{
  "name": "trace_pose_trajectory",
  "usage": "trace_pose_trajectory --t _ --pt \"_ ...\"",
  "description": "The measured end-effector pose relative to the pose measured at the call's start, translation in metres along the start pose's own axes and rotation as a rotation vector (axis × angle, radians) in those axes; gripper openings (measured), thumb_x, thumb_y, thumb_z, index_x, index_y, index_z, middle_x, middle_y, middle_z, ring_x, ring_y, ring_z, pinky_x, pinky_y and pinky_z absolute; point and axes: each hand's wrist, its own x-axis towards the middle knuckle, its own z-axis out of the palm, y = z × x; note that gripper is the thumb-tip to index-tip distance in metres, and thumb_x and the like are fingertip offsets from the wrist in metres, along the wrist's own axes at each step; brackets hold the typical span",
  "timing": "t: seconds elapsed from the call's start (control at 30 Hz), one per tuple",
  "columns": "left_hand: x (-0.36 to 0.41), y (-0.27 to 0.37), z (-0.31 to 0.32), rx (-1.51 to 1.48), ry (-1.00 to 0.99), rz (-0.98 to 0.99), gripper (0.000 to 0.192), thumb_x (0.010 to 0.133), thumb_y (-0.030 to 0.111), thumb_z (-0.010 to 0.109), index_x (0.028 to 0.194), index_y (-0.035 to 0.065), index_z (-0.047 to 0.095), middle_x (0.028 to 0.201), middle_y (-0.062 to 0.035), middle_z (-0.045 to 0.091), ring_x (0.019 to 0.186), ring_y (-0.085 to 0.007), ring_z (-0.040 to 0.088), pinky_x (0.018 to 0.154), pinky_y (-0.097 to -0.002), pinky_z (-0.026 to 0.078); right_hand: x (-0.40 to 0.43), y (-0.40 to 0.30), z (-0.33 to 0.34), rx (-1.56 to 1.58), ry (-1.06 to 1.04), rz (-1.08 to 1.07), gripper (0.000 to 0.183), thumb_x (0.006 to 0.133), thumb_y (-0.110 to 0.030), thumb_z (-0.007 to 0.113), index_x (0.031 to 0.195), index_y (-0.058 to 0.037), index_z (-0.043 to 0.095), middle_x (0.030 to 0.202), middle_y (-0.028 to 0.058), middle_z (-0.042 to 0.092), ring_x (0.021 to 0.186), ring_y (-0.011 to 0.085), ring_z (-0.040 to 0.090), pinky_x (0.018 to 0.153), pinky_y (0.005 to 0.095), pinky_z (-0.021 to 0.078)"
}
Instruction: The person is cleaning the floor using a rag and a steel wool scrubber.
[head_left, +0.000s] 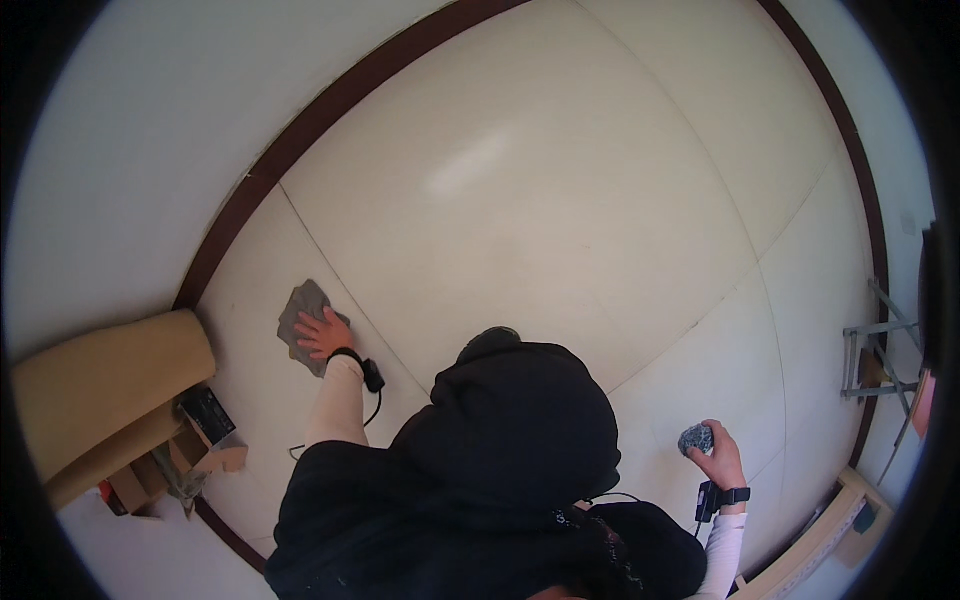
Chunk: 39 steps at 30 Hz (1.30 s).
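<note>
With fingers spread, my left hand (325, 335) lies flat on a grey cloth (304, 300) on the pale tiled floor (540, 225). The cloth is spread out with uneven edges, partly covered by the palm. On the right, my right hand (724, 459) grips a round grey scouring pad (694, 439), which looks like steel wool, between thumb and fingers. Whether the pad touches the floor I cannot tell. Both wrists carry black straps with small cabled boxes.
A tan padded piece (112, 360) and opened cardboard boxes (187, 450) stand at the left wall. Dark red skirting (315, 127) edges the floor. A metal folding frame (881, 360) stands at the right, above a light wooden piece (817, 540). My dark-clothed knees and body fill the lower middle.
</note>
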Motion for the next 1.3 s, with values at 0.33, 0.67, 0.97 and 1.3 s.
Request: trace_pose_trajectory --t 0.33,0.67,0.97,1.3 --pt "0.09 0.105 -0.011 0.041 0.062 0.207 0.073 0.093 0.062 0.03 0.152 0.0227 0.014 0.158 -0.0109 0.012 0.141 -0.0463 0.012 0.106 -0.0655 0.015 0.001 0.002 0.0 -0.108 -0.066 0.091 0.058 0.066 -0.026 0.074 0.116 -0.0033 0.053 0.1 0.0207 0.063 0.092 0.0367 0.062 0.082 0.0417 0.0509" --pt "0.01 0.299 -0.022 -0.074 -0.02 1.229 0.062 0.094 0.046 0.045 0.149 0.0232 0.026 0.157 -0.0088 0.018 0.142 -0.0414 0.012 0.109 -0.0644 0.011 0.0 -0.032 -0.006 -0.177 -0.051 0.116 0.057 0.067 -0.024 0.074 0.115 -0.0037 0.053 0.1 0.021 0.063 0.091 0.0371 0.062 0.081 0.0428 0.0511" --pt "0.181 0.146 -0.075 -0.002 0.062 0.981 0.062 0.093 0.041 0.047 0.148 0.0246 0.027 0.155 -0.0073 0.023 0.142 -0.0394 0.017 0.108 -0.0641 0.02 -0.012 -0.058 -0.007 -0.462 0.061 0.1 0.058 0.067 -0.026 0.073 0.117 -0.0056 0.051 0.101 0.0216 0.061 0.091 0.0392 0.062 0.08 0.0459 0.0513" --pt "0.314 -0.284 -0.084 -0.044 0.05 0.008 0.064 0.095 0.059 0.028 0.151 0.0289 0.017 0.157 -0.0114 0.013 0.141 -0.0453 0.01 0.109 -0.0635 0.016 -0.032 -0.113 0.011 -0.275 0.075 -0.055 0.051 0.068 -0.02 0.069 0.112 -0.0013 0.054 0.094 0.0238 0.066 0.086 0.0389 0.065 0.078 0.0424 0.0523"
